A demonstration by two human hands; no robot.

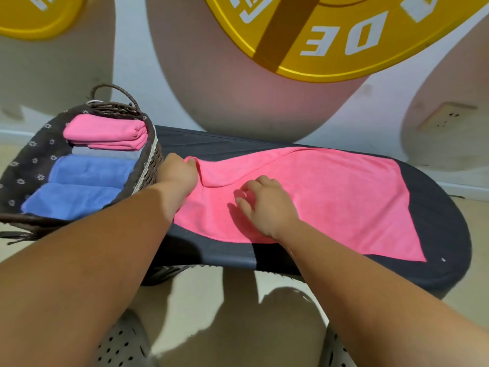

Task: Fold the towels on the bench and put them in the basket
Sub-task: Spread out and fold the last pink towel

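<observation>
The pink towel [330, 197] lies spread flat on the bench [436, 234], its long axis running along the bench's length, from the left end beside the basket [152, 168] out toward the rounded right end. Its near right corner reaches close to the bench's near edge.

The left hand [180, 172] is curled round the towel's left short edge, just beside the basket's wicker wall, and a small ridge of cloth stands up where it grips. The right hand [264, 205] rests on top of the towel toward the near edge, about a third of the way along from the left, with its fingers bent down onto the cloth (whether they nip any of it I cannot tell).

Both hands therefore sit at the towel's left part, and the greater stretch of cloth lies to their right. The fold probably turns on that: the held left edge looks set to travel rightward along the long axis, over the right hand.

In the basket lie folded pink towels [105, 133] and blue towels [87, 170].
</observation>
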